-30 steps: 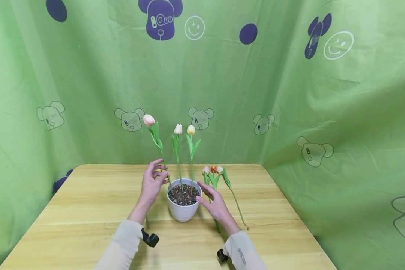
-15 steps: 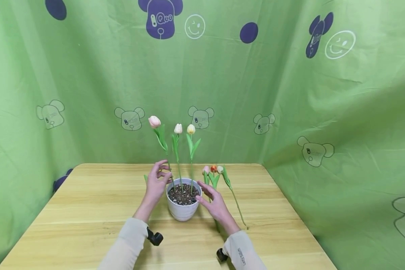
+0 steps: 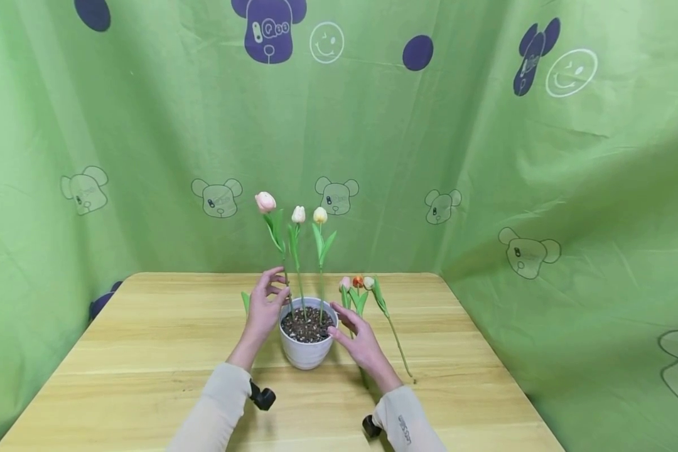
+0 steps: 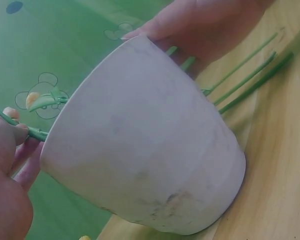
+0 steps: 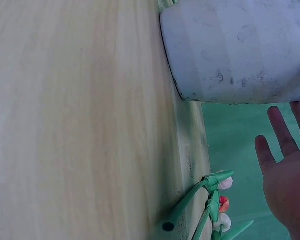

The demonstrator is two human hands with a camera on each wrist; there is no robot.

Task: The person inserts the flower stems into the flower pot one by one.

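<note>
My left hand (image 3: 264, 307) pinches the stem of a pink tulip (image 3: 265, 202) just above the soil at the left side of a white flowerpot (image 3: 306, 356). The tulip leans a little left, its lower end down at the soil. Two more stand upright in the pot: a whitish-pink tulip (image 3: 298, 215) and a pale yellow tulip (image 3: 319, 215). At the pot's right rim lies my right hand (image 3: 364, 345), its thumb touching the rim; the right wrist view shows its fingers (image 5: 282, 131) spread and fairly straight. In the left wrist view the pot wall (image 4: 140, 130) hides the soil.
To the right, a pink tulip (image 3: 345, 284), an orange-red tulip (image 3: 358, 282) and a white tulip (image 3: 369, 284) lie on the wooden table (image 3: 147, 351), partly behind my right hand. A green leaf (image 3: 245, 301) shows beside my left hand. A green curtain (image 3: 373, 138) hangs behind.
My left hand has moved right with the pink tulip, bringing it closer to the two standing tulips and more upright. My right hand has stayed at the rim.
</note>
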